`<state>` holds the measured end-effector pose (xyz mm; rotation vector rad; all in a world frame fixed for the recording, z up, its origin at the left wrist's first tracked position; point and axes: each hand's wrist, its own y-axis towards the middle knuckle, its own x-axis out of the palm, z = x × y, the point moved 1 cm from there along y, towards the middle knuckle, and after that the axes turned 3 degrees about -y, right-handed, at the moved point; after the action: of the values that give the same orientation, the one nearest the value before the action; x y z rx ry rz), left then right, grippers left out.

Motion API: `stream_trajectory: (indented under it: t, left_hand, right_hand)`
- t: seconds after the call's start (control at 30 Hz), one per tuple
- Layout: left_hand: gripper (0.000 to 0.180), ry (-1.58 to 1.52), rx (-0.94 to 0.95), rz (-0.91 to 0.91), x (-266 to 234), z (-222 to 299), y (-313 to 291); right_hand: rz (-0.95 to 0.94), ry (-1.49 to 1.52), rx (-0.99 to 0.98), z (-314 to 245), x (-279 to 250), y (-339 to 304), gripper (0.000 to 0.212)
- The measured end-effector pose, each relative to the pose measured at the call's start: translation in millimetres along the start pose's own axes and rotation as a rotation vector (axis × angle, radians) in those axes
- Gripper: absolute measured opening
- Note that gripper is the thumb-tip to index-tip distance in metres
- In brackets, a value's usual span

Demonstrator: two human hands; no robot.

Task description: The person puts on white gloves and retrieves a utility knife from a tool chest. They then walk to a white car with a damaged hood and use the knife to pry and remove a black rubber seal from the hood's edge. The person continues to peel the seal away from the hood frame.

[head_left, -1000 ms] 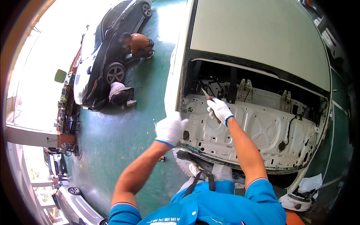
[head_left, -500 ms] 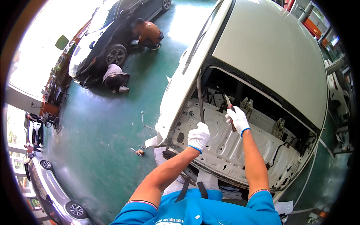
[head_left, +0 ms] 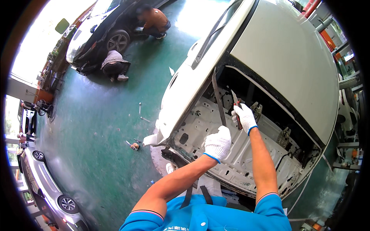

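Note:
My left hand (head_left: 217,144), in a white knit glove with a blue cuff, is closed around the lower end of a long dark strip (head_left: 219,96). This strip, which looks like rubber seal, runs taut up to the corner of a white car's opening (head_left: 246,84). My right hand (head_left: 244,116), gloved the same way, grips a knife (head_left: 234,98) with a red and dark handle. Its pale blade points up and away, just right of the strip and apart from it. Beneath both hands lies a bare white metal panel (head_left: 204,127) with holes and brackets.
The white car's roof (head_left: 285,65) fills the upper right. Two people crouch by a dark car (head_left: 111,42) at upper left. Small tools (head_left: 133,145) lie on the green floor (head_left: 111,177). A silver car (head_left: 50,188) stands at lower left.
My left hand has moved right, toward my right hand, pulling the strip's lower end over with it. My right hand keeps the knife at nearly the same place. The view has shifted slightly.

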<state>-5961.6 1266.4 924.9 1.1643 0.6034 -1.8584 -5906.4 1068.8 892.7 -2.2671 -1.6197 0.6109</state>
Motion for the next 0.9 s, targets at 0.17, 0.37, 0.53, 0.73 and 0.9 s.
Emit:
stream_trajectory:
  t: [0.17, 0.37, 0.53, 0.73, 0.9]
  left_hand:
    - [0.033, 0.011, -0.024, 0.125, 8.4, -4.5, -1.8]
    - [0.042, 0.070, -0.039, 0.144, 21.6, -8.5, -5.5]
    - [0.048, 0.019, -0.077, 0.088, 20.8, -5.5, -6.7]
    - [0.045, -0.042, -0.086, 0.066, 11.4, -5.0, -5.5]
    - [0.038, -0.288, -0.126, -0.058, -48.2, 6.2, 9.4]
  right_hand:
    - [-0.005, 0.002, -0.014, 1.5, 5.3, -8.6, 0.025]
    - [-0.029, -0.007, -0.028, 6.0, 5.6, -21.0, 0.030]
    - [-0.077, 0.032, 0.004, 20.1, 7.5, -20.5, 0.028]
    - [-0.059, 0.049, 0.055, 17.4, 18.8, -22.1, 0.033]
    - [-0.061, 0.210, 0.038, 28.2, 12.9, -11.7, 0.037]
